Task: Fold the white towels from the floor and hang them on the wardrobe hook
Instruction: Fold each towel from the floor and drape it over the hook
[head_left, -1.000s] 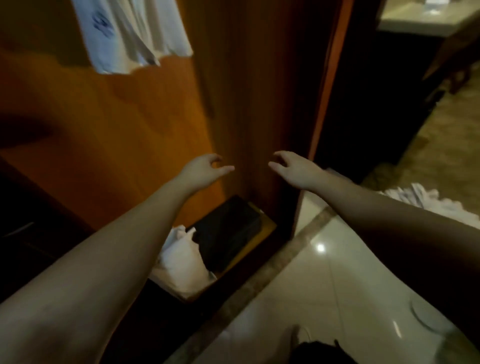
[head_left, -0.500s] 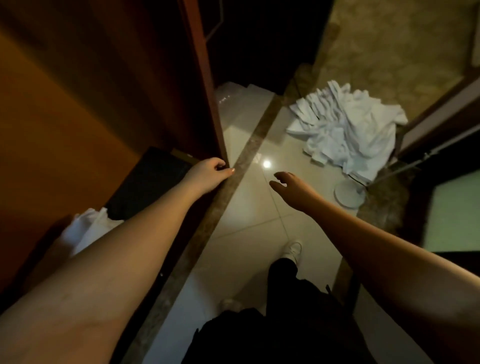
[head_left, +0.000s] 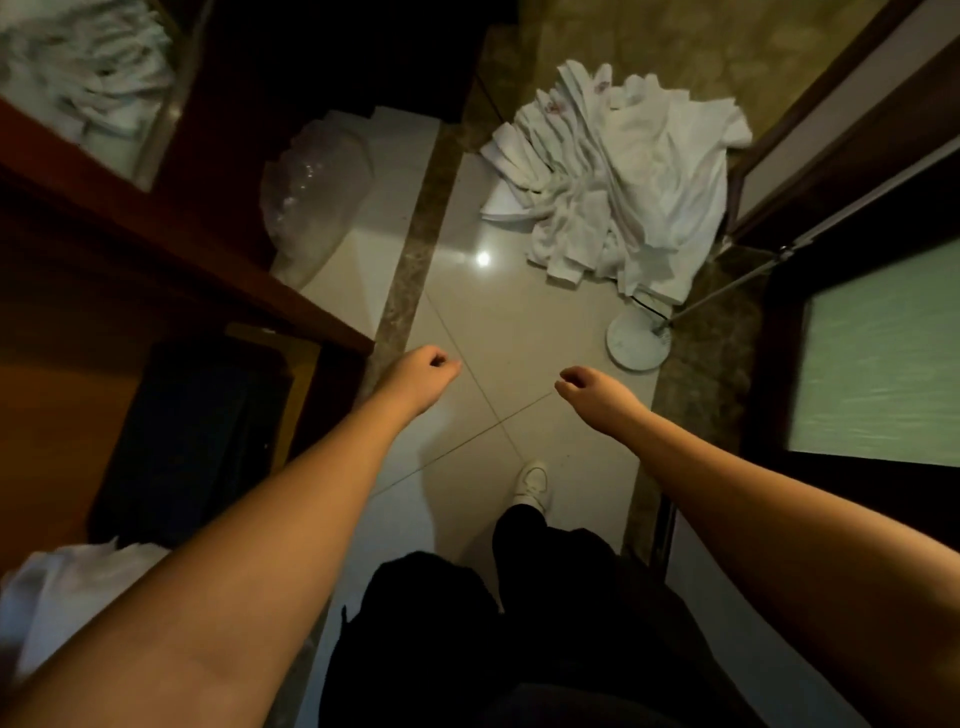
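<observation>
Head view looks straight down at a glossy pale tiled floor (head_left: 467, 322), and both arms reach out over it. Left hand (head_left: 421, 371) hangs above the tiles just beside the corner of the reddish-brown wooden wardrobe (head_left: 218, 244), fingers loosely curled and holding nothing. Right hand (head_left: 589, 389) is the same story — fingers loosely bent, nothing in its grasp, hovering over a tile joint. The two hands are apart, with bare floor showing between them.

The crumpled heap of white towels (head_left: 623, 182) lies on the floor at the far end of the pale tiles, spilling toward the mottled brown carpeted area (head_left: 675, 47) beyond — well apart from both hands. Just beside the heap's near edge sits a round white disc base (head_left: 636, 343) with a thin metal rod (head_left: 727, 286) running up and to the right from it; a dark cord trails from under the towels onto it.

Along the floor's left side, a dark marbled border strip (head_left: 415, 234) runs beside the wardrobe. A clear crinkled plastic bag (head_left: 311, 197) rests on the tiles against the wardrobe's edge. Inside the wardrobe's lower compartment there is a dark boxy object (head_left: 192, 426), and a bundle of white fabric (head_left: 57, 597) at the near left. A frosted greenish glass door panel (head_left: 878, 364) stands at the right edge. Below, a white shoe (head_left: 532, 483) and black trousers (head_left: 519, 623) show on the tiles.
</observation>
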